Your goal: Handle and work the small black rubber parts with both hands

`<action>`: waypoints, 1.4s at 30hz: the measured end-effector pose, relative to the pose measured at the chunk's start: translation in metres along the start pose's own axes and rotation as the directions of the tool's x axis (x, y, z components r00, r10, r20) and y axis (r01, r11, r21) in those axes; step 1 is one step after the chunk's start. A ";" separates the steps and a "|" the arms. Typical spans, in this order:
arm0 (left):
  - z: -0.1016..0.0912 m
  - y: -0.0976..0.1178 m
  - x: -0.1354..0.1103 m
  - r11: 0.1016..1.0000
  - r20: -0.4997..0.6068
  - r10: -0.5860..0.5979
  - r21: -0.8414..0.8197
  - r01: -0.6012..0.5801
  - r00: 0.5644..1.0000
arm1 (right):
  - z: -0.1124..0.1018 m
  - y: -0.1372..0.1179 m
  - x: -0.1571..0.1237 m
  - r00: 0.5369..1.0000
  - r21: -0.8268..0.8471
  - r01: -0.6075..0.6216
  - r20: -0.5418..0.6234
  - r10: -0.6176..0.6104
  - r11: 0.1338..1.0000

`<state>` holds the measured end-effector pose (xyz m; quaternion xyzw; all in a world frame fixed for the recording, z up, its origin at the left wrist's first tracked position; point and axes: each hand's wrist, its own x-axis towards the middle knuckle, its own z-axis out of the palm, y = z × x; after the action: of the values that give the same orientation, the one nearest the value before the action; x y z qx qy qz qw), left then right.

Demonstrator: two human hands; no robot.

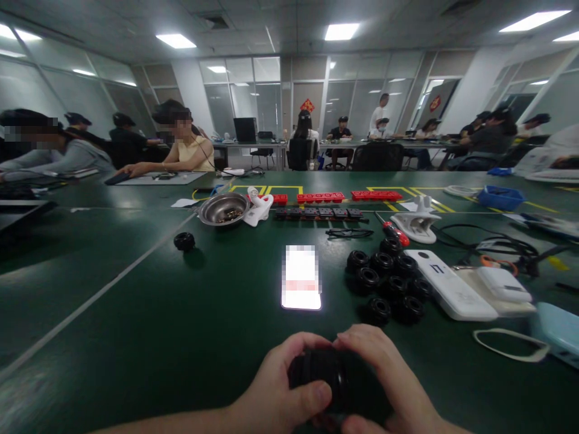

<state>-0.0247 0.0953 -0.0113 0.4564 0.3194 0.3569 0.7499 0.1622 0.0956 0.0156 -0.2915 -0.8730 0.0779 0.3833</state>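
Both my hands meet at the near edge of the dark green table (pixel 136 313). My left hand (pixel 280 389) and my right hand (pixel 384 380) are each wrapped round one black round part (pixel 323 374), with the thumbs on top of it. A lit phone (pixel 301 278) lies flat just beyond my hands. To its right sits a pile of several black ring-shaped parts (pixel 386 280). One more black ring part (pixel 184 242) lies alone to the left.
A metal bowl (pixel 224 209), white clips (pixel 418 222), a red-handled screwdriver (pixel 392 229), red and black strips (pixel 321 197), white power banks (pixel 452 289) and cables (pixel 497 244) lie further back and right. Other people sit at the tables on the left and behind.
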 end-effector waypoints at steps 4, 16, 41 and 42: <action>-0.005 -0.001 0.003 0.999 0.045 -0.003 0.038 0.001 0.999 | 0.010 0.008 -0.004 0.986 -0.101 0.147 -0.062 -0.154 0.984; -0.008 0.012 0.005 0.989 -0.058 -0.042 0.142 0.050 0.997 | 0.032 0.032 -0.020 0.995 -0.178 0.075 -0.051 -0.085 0.981; -0.008 -0.002 0.003 0.998 -0.007 0.014 0.064 -0.014 1.000 | 0.017 0.024 -0.011 0.985 -0.266 0.146 -0.052 -0.166 0.953; -0.008 0.000 0.003 0.995 -0.010 0.028 0.101 -0.027 1.000 | 0.018 0.026 -0.013 0.992 -0.229 0.112 -0.034 -0.123 0.967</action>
<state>-0.0292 0.1012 -0.0150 0.4960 0.3350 0.3533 0.7190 0.1679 0.1114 -0.0144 -0.2831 -0.8823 -0.0521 0.3724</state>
